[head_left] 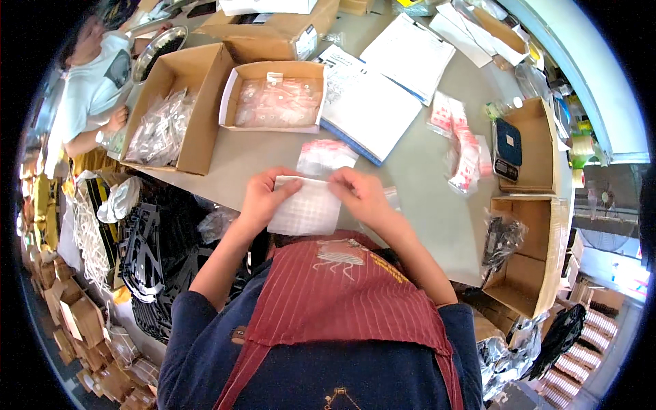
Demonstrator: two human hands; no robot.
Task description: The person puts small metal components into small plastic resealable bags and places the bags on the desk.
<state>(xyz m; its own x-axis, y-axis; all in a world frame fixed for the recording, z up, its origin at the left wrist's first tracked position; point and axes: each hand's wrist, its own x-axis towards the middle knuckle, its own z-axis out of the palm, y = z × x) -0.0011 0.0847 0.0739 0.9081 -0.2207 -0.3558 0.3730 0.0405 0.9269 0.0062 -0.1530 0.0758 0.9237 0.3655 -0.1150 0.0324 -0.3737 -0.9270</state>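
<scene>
Both hands pinch the upper part of a small white sheet (305,210) marked with a faint grid of rows, held at the table's near edge in front of my apron. My left hand (265,196) grips its upper left corner, thumb on top. At the upper right corner my right hand (364,196) is closed on it with thumb and fingers. Just beyond the sheet lies a small stack of clear plastic bags with red print (326,156). Further off stands a shallow carton (224,113) holding clear, pinkish bags.
A deeper carton (205,130) of clear packets stands at the left. Papers on a blue clipboard (379,113) lie beyond. Red-and-white bags (466,157), a small scale (507,147) and an open box (529,273) are at the right. Another person (96,89) is at the far left.
</scene>
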